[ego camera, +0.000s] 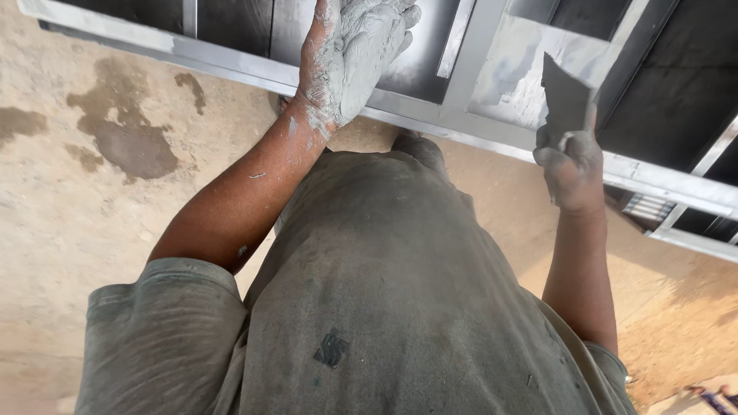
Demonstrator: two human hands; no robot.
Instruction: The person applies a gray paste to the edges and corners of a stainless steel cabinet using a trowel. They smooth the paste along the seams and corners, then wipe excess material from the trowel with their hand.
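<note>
Looking down past a dusty grey shirt (pixel 400 307), the left hand (pixel 350 58) lies open with its fingers (pixel 396 23) spread apart, the palm heaped with grey putty (pixel 361 65), while the right hand (pixel 570 165) has its fingers clamped on a thin dark scraper blade (pixel 565 96) held up against the metal gate (pixel 492 115). The gate's grey frame bars and one pale smeared panel beside the blade look already coated, I judge, while the dark panels around them seem still untreated, so much of the work appears left. Wet patches (pixel 127 142) mark the sandy ground below.
</note>
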